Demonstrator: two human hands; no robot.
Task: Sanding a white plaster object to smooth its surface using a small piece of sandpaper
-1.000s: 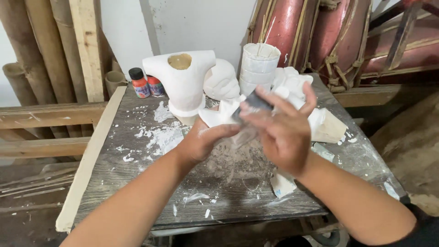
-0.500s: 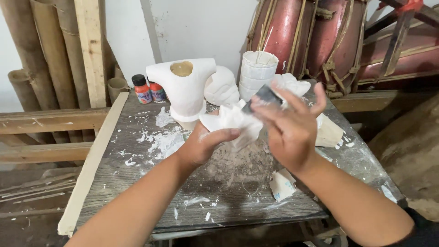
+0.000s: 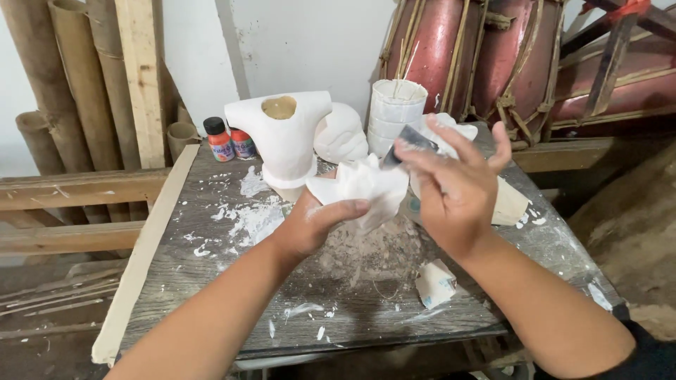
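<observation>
My left hand (image 3: 317, 222) grips a white plaster piece (image 3: 366, 186) with a jagged, petal-like edge and holds it over the middle of the wooden table (image 3: 211, 295). My right hand (image 3: 454, 186) is just to its right, pinching a small grey sheet of sandpaper (image 3: 408, 141) between thumb and fingers at the top edge of the piece. A patch of pale dust lies on the table under both hands.
A white plaster torso form (image 3: 285, 144) stands at the back, with two small paint bottles (image 3: 229, 142), a white mask-like cast (image 3: 341, 134) and a white cup (image 3: 396, 105) alongside. Plaster scraps (image 3: 435, 281) lie near the front. Bamboo poles (image 3: 77, 77) and red drums (image 3: 486, 56) line the wall.
The right hand with the sandpaper has slid up and to the right along the plaster piece. The left hand has kept hold of the piece and lowered it slightly.
</observation>
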